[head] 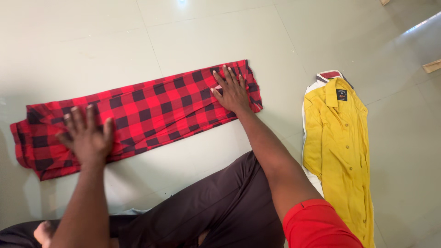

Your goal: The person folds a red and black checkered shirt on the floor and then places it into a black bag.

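Observation:
A red and black checked shirt (151, 108) lies folded into a long narrow strip on the pale tiled floor, running from lower left to upper right. My left hand (87, 135) rests flat on its left end, fingers spread, slightly blurred. My right hand (232, 89) presses flat on its right end near the collar, fingers apart. Neither hand grips the cloth.
A yellow collared shirt (337, 147) lies folded lengthwise to the right, on top of a white garment (314, 178) whose edge shows beneath. My dark-trousered leg (216, 206) is folded in front. A pale wooden piece (432, 66) sits at the far right edge.

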